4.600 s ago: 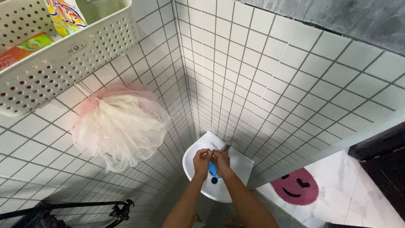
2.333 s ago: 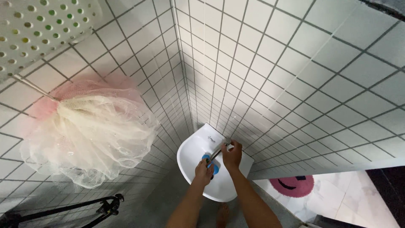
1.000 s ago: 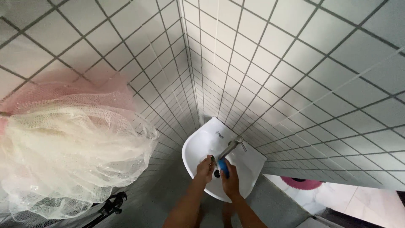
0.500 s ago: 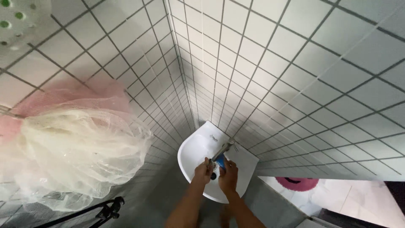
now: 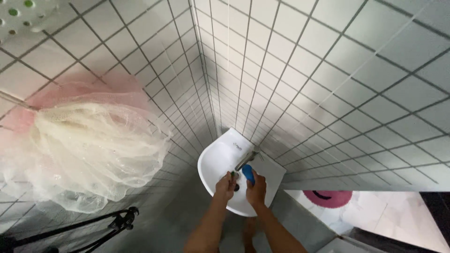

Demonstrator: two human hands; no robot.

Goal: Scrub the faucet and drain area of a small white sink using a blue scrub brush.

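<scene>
**Rinsing a blue-handled item under the corner basin's tap**

Nearest the camera, both forearms reach down into the small white basin [image 5: 213, 164] set in the corner of the tiled walls. The right hand [image 5: 256, 188] has its fingers wrapped around a blue-handled object [image 5: 248, 174], which stands up out of the fist just below the spout of the metal tap [image 5: 245, 160]. The left hand [image 5: 226, 185] sits close beside it, fingers curled together near the object's working end; it is too small to tell whether they pinch that end or only rub it. Whether water runs is also unclear.

By the look of it, the step in hand is washing the object over the drain. The next move seems to call for keeping the object over the bowl and freeing one hand for the tap lever.

Farther off, a pink mat [image 5: 327, 198] lies on the floor at right, a black tripod [image 5: 117, 223] stands lower left, and a cream-and-pink mesh sponge [image 5: 84, 145] hangs on the left wall under a perforated white basket [image 5: 21, 16].
</scene>
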